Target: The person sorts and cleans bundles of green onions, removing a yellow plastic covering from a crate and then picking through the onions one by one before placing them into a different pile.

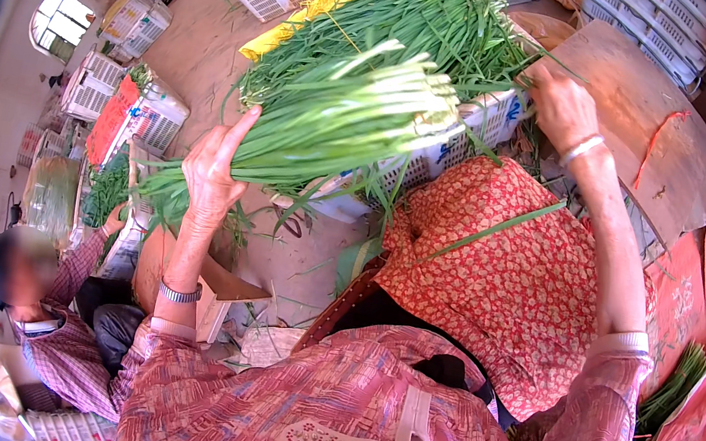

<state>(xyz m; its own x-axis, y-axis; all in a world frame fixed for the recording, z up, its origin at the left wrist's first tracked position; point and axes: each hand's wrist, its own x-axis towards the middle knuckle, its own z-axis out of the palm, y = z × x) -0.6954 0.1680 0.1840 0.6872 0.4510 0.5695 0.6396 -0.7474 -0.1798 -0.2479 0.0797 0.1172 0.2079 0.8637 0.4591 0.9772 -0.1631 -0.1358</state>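
Greens (331,128) clamped in the left hand (217,168) beside a heaped crate (498,120); right hand (563,108) curled at its right end, grip unclear.

Before you, a heap of greens (433,24) lies on a crate (493,121), your right hand (563,108) at the heap's right end. A bunch (341,125) is over the heap's near side, your left hand (216,165) at its left. Right of the crate is a board (637,114); a cloth (497,277) spans your lap; a co-worker (73,360) sits to your left
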